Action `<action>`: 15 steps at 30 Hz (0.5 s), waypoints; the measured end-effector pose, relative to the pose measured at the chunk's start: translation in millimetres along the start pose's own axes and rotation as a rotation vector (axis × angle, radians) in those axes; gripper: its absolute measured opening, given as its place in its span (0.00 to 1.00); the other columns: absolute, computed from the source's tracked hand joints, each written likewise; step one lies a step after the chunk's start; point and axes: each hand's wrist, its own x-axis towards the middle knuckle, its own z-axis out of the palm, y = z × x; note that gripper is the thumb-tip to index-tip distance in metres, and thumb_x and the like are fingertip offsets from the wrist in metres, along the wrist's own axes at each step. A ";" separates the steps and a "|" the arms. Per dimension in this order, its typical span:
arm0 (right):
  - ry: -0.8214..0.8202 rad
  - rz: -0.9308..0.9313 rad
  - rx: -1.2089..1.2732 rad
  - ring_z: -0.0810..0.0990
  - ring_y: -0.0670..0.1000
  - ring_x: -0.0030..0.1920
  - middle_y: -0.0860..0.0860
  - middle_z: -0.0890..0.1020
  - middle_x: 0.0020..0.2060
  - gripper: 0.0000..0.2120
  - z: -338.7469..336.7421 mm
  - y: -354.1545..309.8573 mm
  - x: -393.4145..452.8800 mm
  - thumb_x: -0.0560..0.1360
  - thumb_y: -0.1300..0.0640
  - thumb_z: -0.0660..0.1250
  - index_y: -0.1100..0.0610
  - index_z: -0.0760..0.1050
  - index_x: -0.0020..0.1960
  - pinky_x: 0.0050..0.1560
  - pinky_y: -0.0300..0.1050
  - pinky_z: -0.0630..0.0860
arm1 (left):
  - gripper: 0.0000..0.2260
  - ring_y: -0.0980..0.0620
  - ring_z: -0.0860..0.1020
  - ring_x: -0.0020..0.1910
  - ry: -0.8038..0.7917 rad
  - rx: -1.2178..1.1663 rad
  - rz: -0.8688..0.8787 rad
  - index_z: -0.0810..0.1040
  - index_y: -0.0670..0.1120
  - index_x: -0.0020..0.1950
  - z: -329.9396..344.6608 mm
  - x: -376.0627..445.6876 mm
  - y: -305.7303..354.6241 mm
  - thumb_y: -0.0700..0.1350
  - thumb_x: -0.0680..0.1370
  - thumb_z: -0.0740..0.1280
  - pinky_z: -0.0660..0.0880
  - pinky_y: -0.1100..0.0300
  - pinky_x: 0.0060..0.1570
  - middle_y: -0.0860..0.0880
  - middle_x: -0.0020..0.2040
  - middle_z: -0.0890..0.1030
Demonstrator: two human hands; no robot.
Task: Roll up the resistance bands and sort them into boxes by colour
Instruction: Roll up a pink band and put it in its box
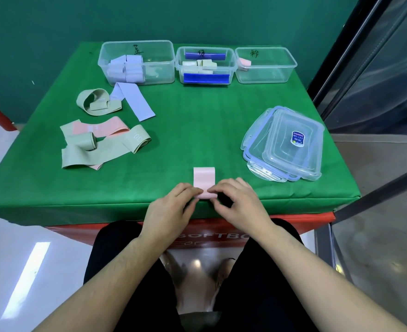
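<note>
Two bare forearms are seen, entering from 5 and 7 o'clock, with no sleeves, watch, bracelet or ring visible on them. The left hand and the right hand are uncovered, with no gloves worn; short, unpainted nails are shown on the fingers. Fine dark hair is visible along both forearms. Black trousers are worn on both legs, and the fabric appears plain, without any pattern or marking that can be made out. Footwear is glimpsed towards 6 o'clock between the knees, but it is too blurred and reflected in the glossy floor to be told clearly.
</note>
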 end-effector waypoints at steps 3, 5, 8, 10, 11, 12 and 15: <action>0.014 0.007 -0.011 0.75 0.50 0.47 0.41 0.79 0.49 0.10 0.8 -0.9 -1.3 0.73 0.52 0.70 0.47 0.80 0.55 0.51 0.52 0.73 | 0.10 0.55 0.81 0.41 -0.015 0.015 -0.027 0.79 0.56 0.59 0.2 -2.4 1.3 0.51 0.78 0.67 0.76 0.58 0.30 0.60 0.55 0.77; 0.037 0.015 -0.028 0.74 0.50 0.47 0.41 0.78 0.50 0.10 -0.2 -1.4 -0.4 0.74 0.51 0.71 0.47 0.81 0.55 0.52 0.52 0.73 | 0.11 0.54 0.80 0.41 -0.027 0.019 -0.039 0.78 0.56 0.60 0.2 -0.7 2.3 0.52 0.79 0.66 0.75 0.59 0.30 0.60 0.57 0.76; 0.052 -0.001 -0.038 0.74 0.51 0.48 0.43 0.77 0.51 0.12 -1.2 -2.0 0.8 0.74 0.52 0.71 0.48 0.80 0.57 0.52 0.51 0.73 | 0.12 0.54 0.79 0.43 -0.037 0.028 -0.071 0.78 0.56 0.62 -0.2 1.8 3.0 0.52 0.80 0.65 0.70 0.62 0.33 0.60 0.58 0.75; 0.046 -0.021 -0.051 0.73 0.50 0.48 0.42 0.77 0.51 0.12 -0.6 -1.9 0.7 0.73 0.52 0.72 0.48 0.80 0.56 0.51 0.51 0.73 | 0.12 0.54 0.79 0.43 -0.047 0.020 -0.092 0.78 0.56 0.64 -0.2 3.0 3.5 0.52 0.80 0.65 0.68 0.62 0.34 0.60 0.58 0.74; 0.039 -0.022 -0.055 0.73 0.50 0.49 0.42 0.77 0.51 0.11 -0.2 -1.8 0.9 0.73 0.53 0.72 0.48 0.80 0.56 0.51 0.51 0.73 | 0.13 0.53 0.79 0.44 -0.057 0.010 -0.101 0.77 0.56 0.64 0.0 3.8 4.0 0.52 0.80 0.64 0.69 0.62 0.35 0.60 0.59 0.74; 0.031 -0.016 -0.054 0.73 0.50 0.49 0.42 0.77 0.51 0.11 -0.2 -1.8 1.5 0.73 0.53 0.71 0.48 0.80 0.55 0.51 0.51 0.73 | 0.13 0.53 0.79 0.44 -0.066 -0.002 -0.109 0.77 0.56 0.65 -0.1 4.6 4.4 0.52 0.81 0.64 0.70 0.61 0.36 0.60 0.59 0.73; 0.012 0.006 -0.045 0.74 0.50 0.49 0.42 0.78 0.50 0.10 -0.8 -1.2 7.1 0.74 0.52 0.70 0.48 0.79 0.55 0.51 0.52 0.73 | 0.12 0.54 0.79 0.44 -0.052 -0.027 -0.106 0.77 0.56 0.64 -0.6 6.7 6.0 0.51 0.80 0.65 0.73 0.59 0.35 0.61 0.59 0.73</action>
